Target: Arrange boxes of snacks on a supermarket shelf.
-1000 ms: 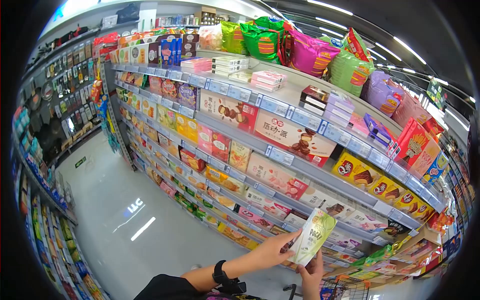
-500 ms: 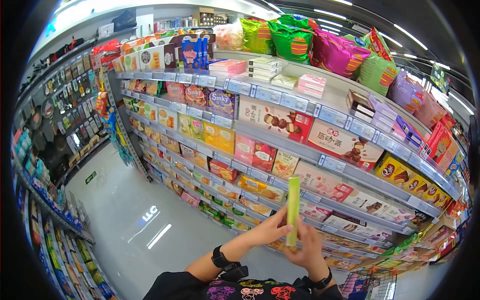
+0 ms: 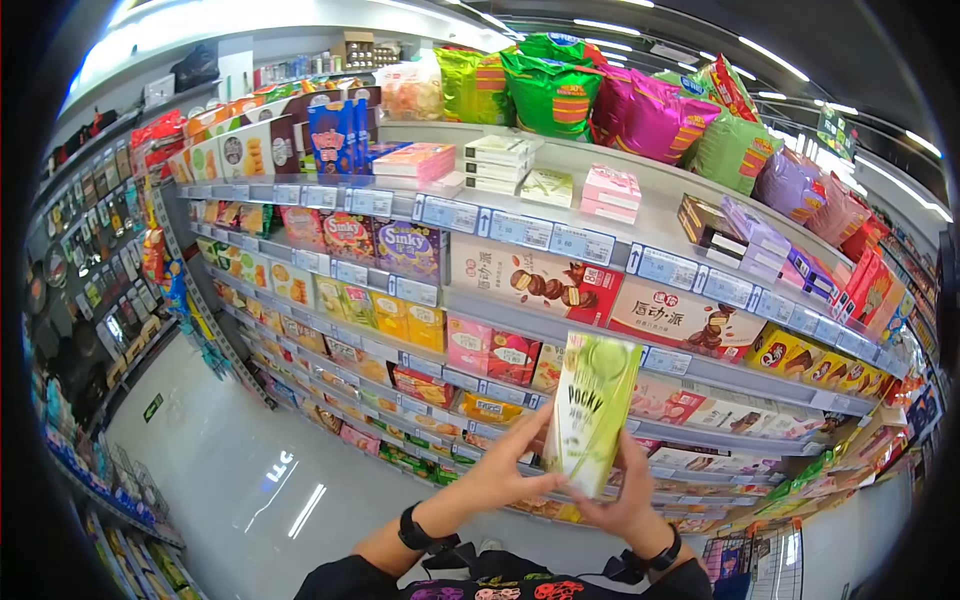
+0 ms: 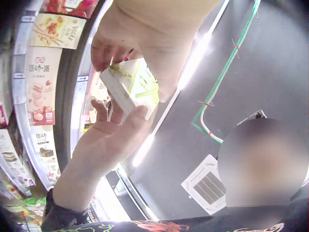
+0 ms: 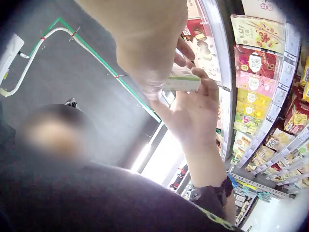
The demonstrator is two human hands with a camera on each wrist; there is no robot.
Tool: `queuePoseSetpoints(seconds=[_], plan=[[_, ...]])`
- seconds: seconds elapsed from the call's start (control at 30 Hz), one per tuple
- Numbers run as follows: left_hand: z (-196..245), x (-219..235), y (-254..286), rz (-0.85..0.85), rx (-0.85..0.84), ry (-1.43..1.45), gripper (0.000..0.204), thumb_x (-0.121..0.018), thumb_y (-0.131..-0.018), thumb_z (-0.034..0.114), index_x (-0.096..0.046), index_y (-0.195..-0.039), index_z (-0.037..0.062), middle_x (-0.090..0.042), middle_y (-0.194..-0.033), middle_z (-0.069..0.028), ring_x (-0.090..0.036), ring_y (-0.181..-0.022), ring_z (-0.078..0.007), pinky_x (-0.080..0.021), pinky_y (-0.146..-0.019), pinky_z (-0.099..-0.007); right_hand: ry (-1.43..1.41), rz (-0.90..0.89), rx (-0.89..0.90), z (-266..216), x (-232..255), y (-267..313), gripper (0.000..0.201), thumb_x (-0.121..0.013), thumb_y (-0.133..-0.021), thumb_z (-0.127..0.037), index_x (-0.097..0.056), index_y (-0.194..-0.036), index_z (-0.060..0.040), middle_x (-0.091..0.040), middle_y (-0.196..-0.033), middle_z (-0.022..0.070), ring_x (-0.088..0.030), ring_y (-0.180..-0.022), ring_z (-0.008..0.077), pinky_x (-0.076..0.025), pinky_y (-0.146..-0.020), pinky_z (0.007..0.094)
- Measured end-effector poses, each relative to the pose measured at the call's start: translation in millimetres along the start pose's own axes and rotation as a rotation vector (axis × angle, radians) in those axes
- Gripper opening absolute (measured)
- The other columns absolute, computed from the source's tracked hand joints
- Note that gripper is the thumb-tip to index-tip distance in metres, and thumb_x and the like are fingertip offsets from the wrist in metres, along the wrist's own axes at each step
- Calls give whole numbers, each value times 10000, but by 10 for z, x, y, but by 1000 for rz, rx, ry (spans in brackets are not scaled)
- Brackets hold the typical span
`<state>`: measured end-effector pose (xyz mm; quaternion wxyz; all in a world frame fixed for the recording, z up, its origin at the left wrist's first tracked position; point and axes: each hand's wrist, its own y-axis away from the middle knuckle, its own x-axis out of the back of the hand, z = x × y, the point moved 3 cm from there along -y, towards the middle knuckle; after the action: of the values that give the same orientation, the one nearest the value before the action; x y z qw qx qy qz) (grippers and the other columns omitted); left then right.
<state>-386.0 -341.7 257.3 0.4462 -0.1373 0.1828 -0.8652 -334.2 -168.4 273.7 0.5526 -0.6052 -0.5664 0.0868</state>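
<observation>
A green and white Pocky box [image 3: 592, 415] is held upright in front of the shelves, its printed face toward the head camera. The left hand [image 3: 510, 465] grips its left edge and lower corner, and the right hand [image 3: 625, 490] grips the lower right edge. In the left wrist view the box [image 4: 130, 87] shows its narrow end between the left hand [image 4: 149, 38] above and the right hand [image 4: 108, 137] below. The right wrist view shows a narrow side of the box [image 5: 183, 82], with the left hand [image 5: 193, 113] and right hand [image 5: 145, 53] around it.
Shelves [image 3: 560, 240] of boxed snacks with price labels run across the view. Large colourful bags [image 3: 550, 90] stand on top. At the left is an aisle floor [image 3: 230, 450] beside racks of hanging goods [image 3: 100, 260]. A wire basket [image 3: 775, 555] sits low at the right.
Both hands have raised the box and turned it, from its face at an angle, through its narrow green edge, to its printed face. The head view has shifted along the shelves.
</observation>
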Motion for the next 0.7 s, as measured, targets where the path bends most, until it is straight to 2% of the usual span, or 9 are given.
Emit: queuePoseSetpoints(seconds=[0.1,0.27,0.33,0.37,0.4,0.43,0.47,0.6,0.7], plan=[[315,172,-294,-7,-122,-232,931,-726,-714,178,-135,-1410,-5,-397,-1252,-183,-489,-1072,-235,-423,-892,-321,-261,-56,-140,177,125,-349,880,-737,-687,-118,-204,-1379,-10,-501,-1137,182,-575,-974,266,-495,-799,334],[765,422,-819,-23,-278,-636,965,-749,-670,169,-149,-1403,-13,-412,-1213,-190,-444,-1115,-283,-406,-909,-349,-622,-50,-205,336,312,-1065,847,-666,-749,-19,-130,-1405,-23,-466,-1208,164,-500,-1125,244,-434,-925,354],[842,506,-968,-11,-237,-510,966,-752,-660,156,-155,-1401,-14,-417,-1207,-184,-439,-1125,-281,-409,-907,-353,-696,-66,-184,432,321,-1295,841,-653,-767,-16,-112,-1410,-32,-461,-1212,158,-483,-1142,232,-422,-937,358],[856,566,-1033,-3,-213,-450,967,-754,-656,149,-159,-1400,-14,-419,-1204,-181,-437,-1130,-280,-411,-906,-355,-700,-88,-168,476,315,-1405,838,-650,-772,-14,-109,-1411,-34,-459,-1213,157,-481,-1144,232,-420,-938,356],[890,633,-1106,13,-285,-574,937,-749,-660,127,-183,-1393,-16,-431,-1197,-172,-485,-1085,-263,-457,-857,-335,-707,-109,-154,506,305,-1512,836,-648,-776,-12,-105,-1412,-37,-456,-1213,157,-479,-1147,232,-418,-938,355],[899,707,-1169,43,-316,-552,915,-745,-666,120,-200,-1388,-18,-438,-1190,-169,-503,-1066,-255,-466,-847,-328,-714,-129,-146,523,296,-1605,833,-645,-781,-10,-102,-1412,-40,-454,-1214,156,-477,-1149,232,-416,-939,353],[898,774,-1238,72,-348,-526,893,-740,-672,113,-216,-1382,-20,-446,-1184,-166,-520,-1047,-248,-474,-838,-321,-747,-123,-166,501,280,-1708,835,-660,-776,-20,-116,-1410,-37,-474,-1189,151,-501,-1110,216,-451,-882,325],[948,1067,-1581,165,-515,-436,756,-720,-695,77,-326,-1330,-40,-498,-1122,-164,-570,-984,-226,-487,-834,-322,-541,-138,-66,468,302,-2163,808,-679,-768,-47,-170,-1395,-29,-509,-1150,150,-537,-1017,175,-494,-721,266],[1088,1211,-1763,200,-563,-481,694,-716,-705,104,-379,-1292,-52,-525,-1071,-172,-579,-970,-236,-492,-813,-325,-474,-109,-116,483,285,-2414,772,-664,-777,-44,-189,-1386,-19,-505,-1167,167,-540,-1019,185,-498,-727,261]])
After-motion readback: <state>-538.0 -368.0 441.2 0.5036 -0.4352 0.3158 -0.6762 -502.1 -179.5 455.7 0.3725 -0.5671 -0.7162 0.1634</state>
